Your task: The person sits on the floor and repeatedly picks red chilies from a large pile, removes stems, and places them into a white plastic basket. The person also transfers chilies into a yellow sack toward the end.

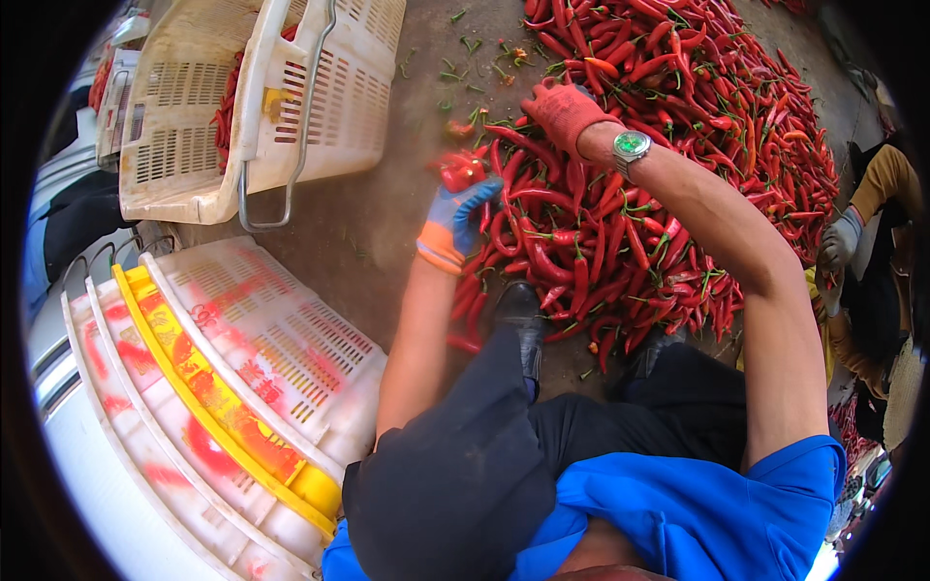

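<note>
A large heap of red chili peppers [676, 138], many with green stems, lies on the ground in front of me. My left hand [461, 218], in a blue-grey glove with an orange cuff, grips several red chili peppers [459, 173], slightly blurred, at the heap's left edge. At the near left part of the heap is my right hand [567, 112], in a red glove, fingers bent over the peppers; whether it holds one is hidden. A watch with a green dial [631, 147] sits on my right wrist. Loose green stems [472, 47] are scattered left of the heap.
A white plastic crate [349, 109] with red peppers inside and a metal handle [309, 109] stands at upper left. Stacked white crates [254, 305] and a yellow crate [218, 392] are at lower left. Another person's gloved hand [841, 236] is at far right. My shoe [519, 316] touches the heap's edge.
</note>
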